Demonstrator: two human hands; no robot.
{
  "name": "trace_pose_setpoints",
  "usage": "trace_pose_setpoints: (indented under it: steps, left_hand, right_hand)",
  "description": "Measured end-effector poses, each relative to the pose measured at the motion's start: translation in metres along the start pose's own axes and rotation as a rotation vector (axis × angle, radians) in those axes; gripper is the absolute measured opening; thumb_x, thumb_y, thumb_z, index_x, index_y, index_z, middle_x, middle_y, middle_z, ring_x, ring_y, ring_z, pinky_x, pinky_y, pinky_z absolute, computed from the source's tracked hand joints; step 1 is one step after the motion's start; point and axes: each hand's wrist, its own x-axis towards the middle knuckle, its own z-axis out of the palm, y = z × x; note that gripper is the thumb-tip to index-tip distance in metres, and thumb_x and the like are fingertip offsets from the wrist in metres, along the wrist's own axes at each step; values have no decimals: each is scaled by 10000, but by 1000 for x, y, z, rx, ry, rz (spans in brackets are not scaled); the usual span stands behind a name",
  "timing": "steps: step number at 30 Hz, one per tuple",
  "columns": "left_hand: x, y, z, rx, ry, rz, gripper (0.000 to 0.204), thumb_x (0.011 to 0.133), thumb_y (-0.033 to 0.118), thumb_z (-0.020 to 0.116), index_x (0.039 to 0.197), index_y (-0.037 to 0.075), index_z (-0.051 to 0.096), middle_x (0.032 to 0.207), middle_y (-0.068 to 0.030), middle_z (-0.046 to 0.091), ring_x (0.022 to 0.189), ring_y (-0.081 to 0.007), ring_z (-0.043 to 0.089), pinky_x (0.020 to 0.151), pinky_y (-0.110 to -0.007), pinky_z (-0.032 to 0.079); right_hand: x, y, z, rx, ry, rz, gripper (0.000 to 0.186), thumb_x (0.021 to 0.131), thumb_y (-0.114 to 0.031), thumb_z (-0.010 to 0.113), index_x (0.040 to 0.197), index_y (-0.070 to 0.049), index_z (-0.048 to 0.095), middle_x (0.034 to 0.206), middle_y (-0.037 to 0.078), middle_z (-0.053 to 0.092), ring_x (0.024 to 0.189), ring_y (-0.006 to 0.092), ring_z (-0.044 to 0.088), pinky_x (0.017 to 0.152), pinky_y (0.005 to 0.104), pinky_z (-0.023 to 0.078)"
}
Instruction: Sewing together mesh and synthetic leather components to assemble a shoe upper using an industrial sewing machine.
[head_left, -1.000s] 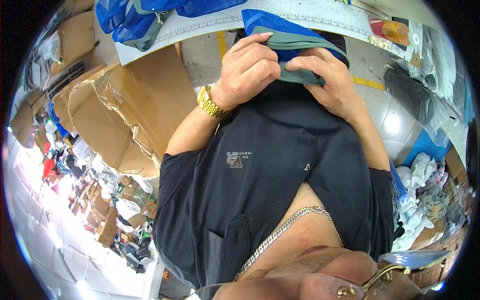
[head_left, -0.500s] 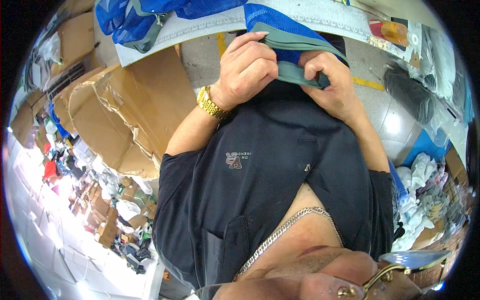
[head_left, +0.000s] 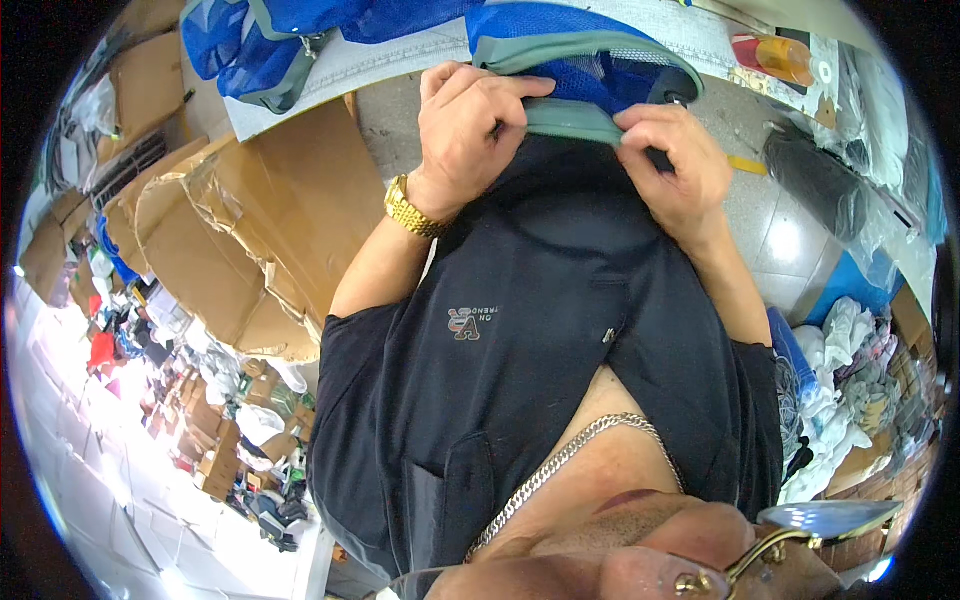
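Observation:
A blue mesh item (head_left: 600, 78) with grey-green zippered trim (head_left: 567, 121) hangs open at the table's near edge, above my dark shirt. My left hand (head_left: 470, 130), gold watch at its wrist, has closed fingers gripping the trim's left end. My right hand (head_left: 673, 165) pinches the trim's right end, fingers curled. The mesh shows between the upper and lower bands of trim. More blue mesh pieces with similar trim (head_left: 235, 55) lie on the pale table (head_left: 380, 58) at upper left.
A bottle of orange liquid (head_left: 780, 58) lies on the table at upper right. A large torn cardboard box (head_left: 280, 230) stands left below the table. Dark plastic-wrapped goods (head_left: 815, 185) and piled fabric (head_left: 840, 400) are at right. Cluttered cartons and clothing fill the far left.
Both hands have shifted, the left slightly left and up, the right outward to the right. The trim's lower band is stretched straighter and the mesh item gapes wider.

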Motion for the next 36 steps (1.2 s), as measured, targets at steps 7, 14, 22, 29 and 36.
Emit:
trace_pose_setpoints:
  steps: [7,14,22,29,36]
  left_hand:
    - [10,-11,-6,-746,-298,-728,194,934,140,667,1093,30,683,903,-10,687,795,-57,603,708,-198,473]
    - [4,-21,1,-697,-323,-806,240,983,211,610,1071,4,693,870,39,632,784,-33,520,696,-200,429]
    - [-16,-40,7,-741,-118,-957,220,983,219,608,1009,20,698,894,63,627,829,-31,520,760,-201,417]
    - [-30,-59,16,-962,78,-1054,180,990,191,593,1009,31,673,899,53,635,819,-34,541,760,-200,440]
    - [-39,-57,13,-1124,169,-984,176,997,187,585,1058,36,654,970,34,640,899,-46,558,833,-222,442]
  right_hand:
    - [25,35,-8,278,-277,364,213,925,-108,629,1125,-50,673,996,74,712,889,162,675,806,279,518]
    - [36,47,3,254,-351,291,198,957,-91,597,1123,-11,669,1010,63,708,957,130,648,866,258,495]
    - [39,110,-15,262,159,501,150,937,-84,621,1046,5,674,916,31,693,866,114,633,789,251,504]
    - [20,243,-7,-223,149,519,348,842,-207,707,1102,13,639,966,119,679,861,204,648,770,321,511]
    - [45,260,18,-666,59,566,366,816,-278,696,1057,-12,621,974,212,645,931,393,607,842,493,478]
